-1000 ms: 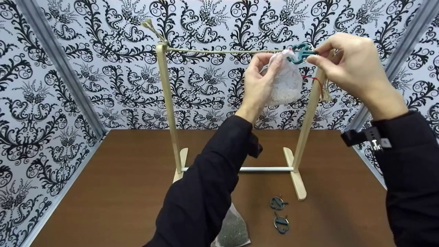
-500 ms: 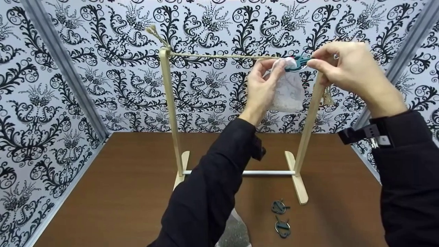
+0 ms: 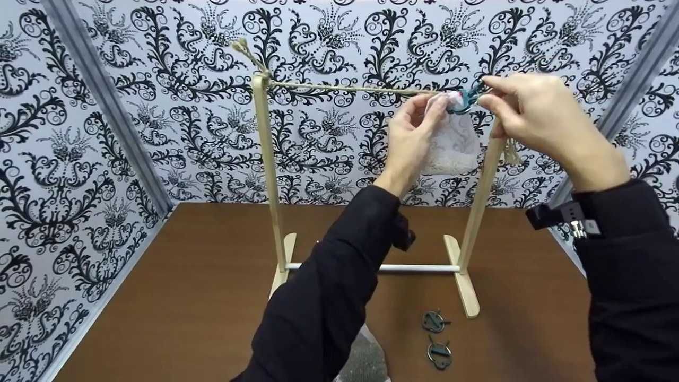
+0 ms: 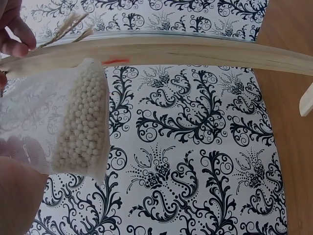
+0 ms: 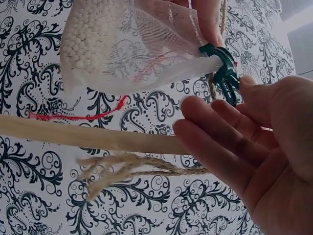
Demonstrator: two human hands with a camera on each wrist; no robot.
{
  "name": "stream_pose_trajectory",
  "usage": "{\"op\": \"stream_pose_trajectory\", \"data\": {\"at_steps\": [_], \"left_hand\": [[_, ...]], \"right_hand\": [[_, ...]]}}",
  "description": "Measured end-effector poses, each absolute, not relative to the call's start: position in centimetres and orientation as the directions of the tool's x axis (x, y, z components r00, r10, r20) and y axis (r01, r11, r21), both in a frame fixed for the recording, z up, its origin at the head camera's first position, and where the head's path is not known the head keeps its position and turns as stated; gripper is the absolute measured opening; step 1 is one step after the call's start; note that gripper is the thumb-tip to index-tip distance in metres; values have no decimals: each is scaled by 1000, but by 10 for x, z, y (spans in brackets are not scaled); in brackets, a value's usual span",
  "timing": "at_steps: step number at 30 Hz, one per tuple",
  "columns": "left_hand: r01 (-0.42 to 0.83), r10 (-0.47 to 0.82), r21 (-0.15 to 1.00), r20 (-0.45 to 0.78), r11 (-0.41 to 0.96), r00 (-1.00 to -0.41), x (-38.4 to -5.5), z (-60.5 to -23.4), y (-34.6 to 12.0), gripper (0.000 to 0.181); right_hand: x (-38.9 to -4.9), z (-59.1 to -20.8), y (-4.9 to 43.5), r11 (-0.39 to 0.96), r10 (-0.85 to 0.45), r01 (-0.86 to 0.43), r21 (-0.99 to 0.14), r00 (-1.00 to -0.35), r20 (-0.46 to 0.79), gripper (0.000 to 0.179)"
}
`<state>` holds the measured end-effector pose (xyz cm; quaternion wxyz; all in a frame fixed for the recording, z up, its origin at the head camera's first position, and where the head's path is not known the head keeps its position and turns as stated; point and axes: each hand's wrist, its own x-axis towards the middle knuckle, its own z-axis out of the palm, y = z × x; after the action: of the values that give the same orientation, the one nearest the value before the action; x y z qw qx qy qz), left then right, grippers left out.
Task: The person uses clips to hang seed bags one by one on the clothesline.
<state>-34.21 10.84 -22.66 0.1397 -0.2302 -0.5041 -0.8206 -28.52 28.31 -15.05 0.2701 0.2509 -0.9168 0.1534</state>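
At the right part of the taut rope (image 3: 345, 87), my left hand (image 3: 411, 137) pinches the gathered top of a white mesh bag (image 3: 451, 156). Small pale balls fill the bag's lower end, plain in the left wrist view. My right hand (image 3: 546, 119) holds a dark green clip (image 5: 226, 73) by its handles between thumb and index finger. The clip's jaws lie over the bag's top at the rope. In the right wrist view the other fingers extend loosely below the clip, and a red cord (image 5: 93, 117) hangs from the bag.
The rope spans two wooden posts (image 3: 268, 170) joined low by a white bar (image 3: 419, 268). Two more green clips, one nearer (image 3: 440, 354) and one farther (image 3: 435, 321), lie on the brown table (image 3: 175, 302). A mesh bag of dark grains (image 3: 366, 361) is partly hidden by my left sleeve.
The clip has turned from face-on to edge-on, and its jaws now sit over the bag's top. My left hand keeps its pinch on the bag. The head view has shifted slightly.
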Motion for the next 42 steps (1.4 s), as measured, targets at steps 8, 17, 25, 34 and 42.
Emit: {"op": "stream_pose_trajectory", "data": {"at_steps": [8, 17, 25, 34, 42], "left_hand": [[427, 1, 788, 477, -443, -879, -340, -228, 109, 19], [402, 9, 790, 458, -463, -889, -340, -231, 106, 18], [416, 47, 805, 478, -424, -877, -335, -239, 104, 18], [460, 99, 802, 530, -380, -842, -330, -259, 93, 23], [566, 180, 805, 592, -178, -786, -322, -276, 74, 23]], "right_hand": [[-286, -160, 282, 770, -325, -548, -328, -778, 538, 54], [-293, -178, 275, 748, -266, -571, -337, -724, 636, 59], [-294, -210, 272, 633, -205, -635, -443, -689, 695, 66], [-291, -243, 271, 555, -197, -719, -418, -601, 774, 66], [-284, -264, 278, 548, -269, -730, -408, -615, 741, 61]]}}
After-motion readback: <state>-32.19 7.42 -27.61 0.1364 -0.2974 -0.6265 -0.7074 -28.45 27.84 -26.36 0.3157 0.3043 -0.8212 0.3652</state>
